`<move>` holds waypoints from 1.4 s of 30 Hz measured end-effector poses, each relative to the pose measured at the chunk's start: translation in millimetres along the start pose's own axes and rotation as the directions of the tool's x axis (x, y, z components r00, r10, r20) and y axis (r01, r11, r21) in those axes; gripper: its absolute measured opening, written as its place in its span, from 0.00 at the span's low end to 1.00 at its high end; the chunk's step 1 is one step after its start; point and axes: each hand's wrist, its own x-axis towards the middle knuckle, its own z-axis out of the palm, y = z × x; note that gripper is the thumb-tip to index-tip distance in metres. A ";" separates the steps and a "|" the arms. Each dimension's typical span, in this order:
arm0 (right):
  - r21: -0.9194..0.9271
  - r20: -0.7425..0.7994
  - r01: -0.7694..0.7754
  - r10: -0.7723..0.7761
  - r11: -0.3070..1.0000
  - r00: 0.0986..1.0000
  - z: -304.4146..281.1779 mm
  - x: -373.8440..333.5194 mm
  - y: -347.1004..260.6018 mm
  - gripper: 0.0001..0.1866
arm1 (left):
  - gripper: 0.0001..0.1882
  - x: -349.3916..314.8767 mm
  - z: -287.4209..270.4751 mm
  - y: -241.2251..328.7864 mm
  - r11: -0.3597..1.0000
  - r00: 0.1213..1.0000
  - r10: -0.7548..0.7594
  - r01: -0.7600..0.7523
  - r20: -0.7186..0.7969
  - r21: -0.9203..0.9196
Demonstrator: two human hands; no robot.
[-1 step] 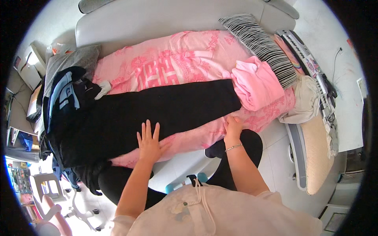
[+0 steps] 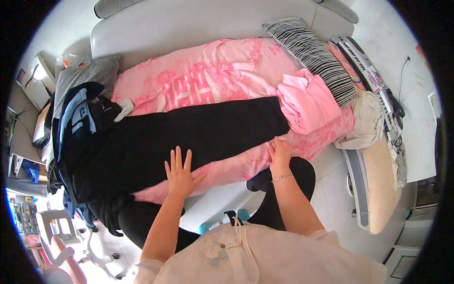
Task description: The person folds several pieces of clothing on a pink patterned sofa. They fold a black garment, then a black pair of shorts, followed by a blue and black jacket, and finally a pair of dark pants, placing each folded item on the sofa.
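Long black trousers [image 2: 189,132], legs laid together, stretch across a pink patterned cover [image 2: 222,61] on the sofa. My left hand [image 2: 181,177] lies flat with fingers spread, fingertips on the near edge of the black cloth and palm over the pink cover. My right hand [image 2: 281,154] is at the near corner of the narrow right end, its fingers curled together. One fingertip reaches the black edge; whether cloth is pinched inside I cannot make out. Folded pink fabric [image 2: 308,102] rests against that end. A dark and light-blue garment [image 2: 78,113] is heaped at the wide left end.
A striped cushion [image 2: 312,59] leans at the right, a grey cushion [image 2: 90,71] at the left. Beyond the right end are a cream cloth [image 2: 366,120], a keyboard [image 2: 364,61] and a beige padded piece [image 2: 378,184]. A white chair [image 2: 61,232] stands at the lower left.
The fingers of my right hand have shifted slightly, one stretching a little toward the black edge. My left hand has stayed nearly in place.
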 end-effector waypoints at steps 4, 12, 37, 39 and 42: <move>0.184 -0.009 -0.227 0.233 0.956 0.972 39.1 -14.8 -27.2 0.17 | 0.38 -3.2 -8.3 -8.3 0.994 0.999 -0.024 0.020 -0.036 -0.110; 0.316 -0.015 0.009 -0.005 0.949 1.000 93.1 -10.5 -60.2 0.12 | 0.30 62.9 -8.0 19.7 0.085 0.965 -0.162 0.224 0.209 -0.971; -0.775 0.587 0.599 -0.120 0.203 0.801 162.4 -46.4 6.4 0.22 | 0.29 33.9 -10.9 -82.8 -0.177 0.678 -0.624 0.362 0.389 -0.915; -0.739 0.606 0.626 -0.161 0.251 0.779 158.1 -47.1 16.0 0.22 | 0.28 43.0 -19.8 -80.6 -0.051 0.709 -0.639 0.348 0.299 -0.936; -0.711 0.608 0.624 -0.162 0.324 0.777 156.7 -73.1 9.4 0.22 | 0.24 68.0 -23.1 -87.7 0.607 0.757 -0.632 0.347 -0.169 -0.715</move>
